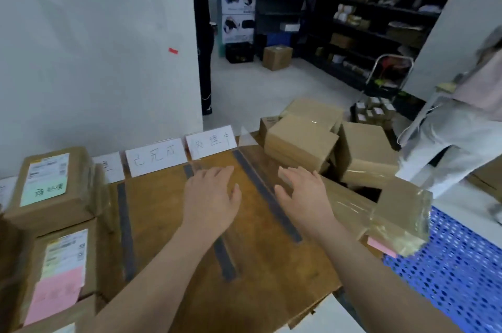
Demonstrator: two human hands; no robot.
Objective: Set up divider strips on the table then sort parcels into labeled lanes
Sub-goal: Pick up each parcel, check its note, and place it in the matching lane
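Storeroom with dark shelving (pixel 380 14) behind, white wall at left. Brown cardboard-covered surface (pixel 260 264) fills the foreground. Stack of plain parcels (pixel 304 142) sits just past the surface's far right corner. Two labelled parcels at the surface's left edge: green-tagged parcel (pixel 51 183) on top and further back, pink-tagged parcel (pixel 59 270) nearer. One taped parcel (pixel 399 215) with a pink tag at the surface's right edge, over a blue perforated pallet (pixel 456 273). Three grey divider strips lie flat on the surface: left strip (pixel 125 232), middle strip (pixel 224 258), right strip (pixel 267 196). Handwritten lane cards (pixel 184 152) stand along the surface's far edge. Left hand (pixel 210 196) over the middle strip, fingers spread wide, holding nothing. Right hand (pixel 301 194) just right of the right strip, fingers wide, empty; contact with the surface unclear.
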